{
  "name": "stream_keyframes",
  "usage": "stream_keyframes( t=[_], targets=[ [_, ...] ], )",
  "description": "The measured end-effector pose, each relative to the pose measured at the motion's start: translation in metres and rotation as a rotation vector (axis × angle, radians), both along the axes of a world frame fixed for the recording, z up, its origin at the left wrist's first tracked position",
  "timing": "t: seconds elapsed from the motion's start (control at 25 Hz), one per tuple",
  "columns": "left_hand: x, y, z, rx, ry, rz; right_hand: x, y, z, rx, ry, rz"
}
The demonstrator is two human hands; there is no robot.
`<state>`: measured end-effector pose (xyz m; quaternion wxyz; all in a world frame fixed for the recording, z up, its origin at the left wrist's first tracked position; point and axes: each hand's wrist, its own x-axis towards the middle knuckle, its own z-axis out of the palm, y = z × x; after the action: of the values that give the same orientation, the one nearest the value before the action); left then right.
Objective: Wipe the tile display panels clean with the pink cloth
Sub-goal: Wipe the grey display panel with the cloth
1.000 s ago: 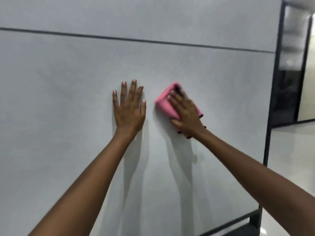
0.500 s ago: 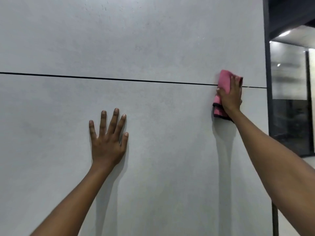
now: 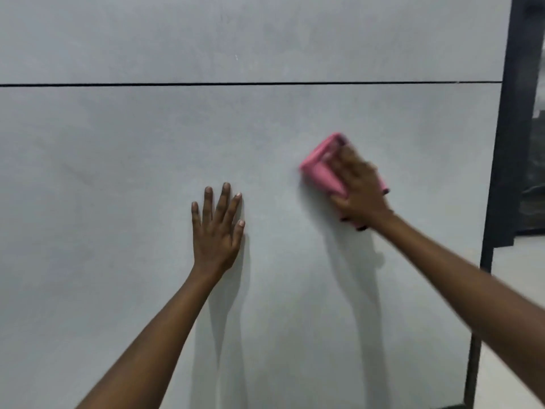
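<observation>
Two pale grey tile panels fill the view: a lower panel (image 3: pixel 118 172) and an upper panel (image 3: pixel 265 36), split by a thin dark seam (image 3: pixel 236 83). My right hand (image 3: pixel 361 193) holds the folded pink cloth (image 3: pixel 320 169) against the lower panel, right of centre; both are motion-blurred. The cloth sticks out up and to the left of my fingers, and a corner shows below my wrist. My left hand (image 3: pixel 216 228) rests flat on the lower panel with its fingers spread, a little left of and below the cloth.
A black metal frame post (image 3: pixel 507 143) runs down the panels' right edge. Beyond it there is a dark display panel (image 3: pixel 536 172) and pale floor (image 3: pixel 516 290). The grey panels run on out of view to the left.
My right hand has swept the cloth from the seam near the right edge down and leftward onto the lower panel. My left hand stays flat on the panel.
</observation>
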<state>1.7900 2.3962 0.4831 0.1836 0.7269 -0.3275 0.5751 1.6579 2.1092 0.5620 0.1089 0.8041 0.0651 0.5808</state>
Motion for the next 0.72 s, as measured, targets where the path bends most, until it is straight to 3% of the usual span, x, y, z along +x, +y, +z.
stream_keyframes(
  t=[0.12,0.24,0.32,0.4,0.48,0.52,0.6,0.72],
  targets=[
    [0.013,-0.003,-0.009,0.045,-0.049,0.098,-0.050,-0.071,0.045,0.507,-0.028,-0.088],
    [0.015,-0.008,-0.015,0.005,-0.081,0.101,-0.049,-0.067,0.035,0.634,-0.087,-0.154],
    [0.017,-0.009,-0.021,-0.010,-0.103,0.084,-0.019,-0.032,-0.019,0.499,-0.138,-0.127],
    [0.017,-0.007,-0.018,0.005,-0.100,0.084,0.013,0.026,-0.096,0.112,-0.073,-0.064],
    [0.011,-0.007,-0.026,0.016,-0.061,0.045,0.025,0.074,-0.158,-0.348,0.173,-0.049],
    [0.005,-0.007,-0.039,0.003,-0.033,0.016,0.025,0.083,-0.175,-0.468,0.285,-0.066],
    [-0.009,-0.005,-0.080,-0.026,0.040,-0.053,0.013,0.064,-0.169,-0.461,0.293,-0.051],
    [-0.005,-0.005,-0.146,0.088,-0.019,-0.033,-0.015,-0.013,-0.132,-0.126,0.085,-0.087]
  ],
)
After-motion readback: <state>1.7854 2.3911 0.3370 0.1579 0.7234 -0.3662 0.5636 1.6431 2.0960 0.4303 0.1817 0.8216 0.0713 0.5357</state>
